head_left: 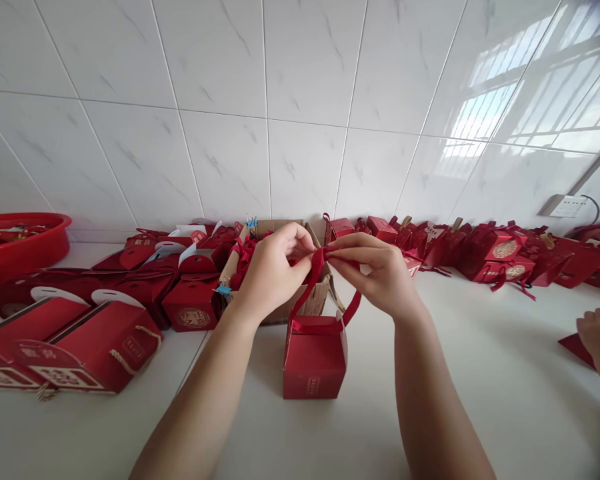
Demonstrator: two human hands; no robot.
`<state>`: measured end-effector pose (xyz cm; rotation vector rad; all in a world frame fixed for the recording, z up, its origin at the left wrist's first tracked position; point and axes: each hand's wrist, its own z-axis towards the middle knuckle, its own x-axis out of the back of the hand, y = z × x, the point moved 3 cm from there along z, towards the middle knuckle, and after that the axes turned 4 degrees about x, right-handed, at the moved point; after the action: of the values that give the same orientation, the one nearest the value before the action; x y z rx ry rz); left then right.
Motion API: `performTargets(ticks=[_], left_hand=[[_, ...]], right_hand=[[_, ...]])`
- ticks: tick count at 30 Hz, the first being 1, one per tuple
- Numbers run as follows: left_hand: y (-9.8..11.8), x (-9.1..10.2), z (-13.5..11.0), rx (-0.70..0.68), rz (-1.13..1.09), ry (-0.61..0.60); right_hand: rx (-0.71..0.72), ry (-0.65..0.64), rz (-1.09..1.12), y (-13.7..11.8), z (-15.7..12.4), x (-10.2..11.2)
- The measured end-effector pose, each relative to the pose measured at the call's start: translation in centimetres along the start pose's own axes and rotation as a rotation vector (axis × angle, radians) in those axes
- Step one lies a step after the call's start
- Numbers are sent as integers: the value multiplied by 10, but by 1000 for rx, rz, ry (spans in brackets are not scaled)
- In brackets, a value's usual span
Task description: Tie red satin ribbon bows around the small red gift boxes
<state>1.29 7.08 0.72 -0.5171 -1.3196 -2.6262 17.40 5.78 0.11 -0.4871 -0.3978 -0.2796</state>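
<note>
Your left hand (275,263) and right hand (370,267) are close together, each pinching the ribbon (317,327) above the small red box (314,367), which stands on the table (260,427) in front of the carton (317,300). You seem to be tying the ribbon's 2 sides together; next, this likely calls for drawing it snug, with both sides even. The box's pale lettering (313,385) is too small to read; you can't make out a brand.
</note>
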Motion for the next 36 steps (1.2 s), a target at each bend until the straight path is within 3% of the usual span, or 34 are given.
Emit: performTargets(ticks=[7, 12, 16, 20, 25, 31, 36], left_hand=[[7, 18, -5, -179, 231, 143], [13, 40, -20, -227, 448, 151], [5, 56, -36, -202, 568, 153], [-14, 76, -55, -172, 648, 137], [-43, 96, -85, -99, 699, 32], [-82, 95, -121, 33, 682, -105], [-116, 95, -145, 121, 710, -164]], right_hand=[[-406, 328, 395, 20, -21, 14], [-570, 340, 378, 25, -48, 23], [-678, 334, 302, 29, -74, 29], [-762, 321, 225, 34, -101, 35], [-858, 253, 132, 41, -135, 43], [-998, 100, -26, 54, -171, 41], [-1074, 61, -201, 66, -197, 44]])
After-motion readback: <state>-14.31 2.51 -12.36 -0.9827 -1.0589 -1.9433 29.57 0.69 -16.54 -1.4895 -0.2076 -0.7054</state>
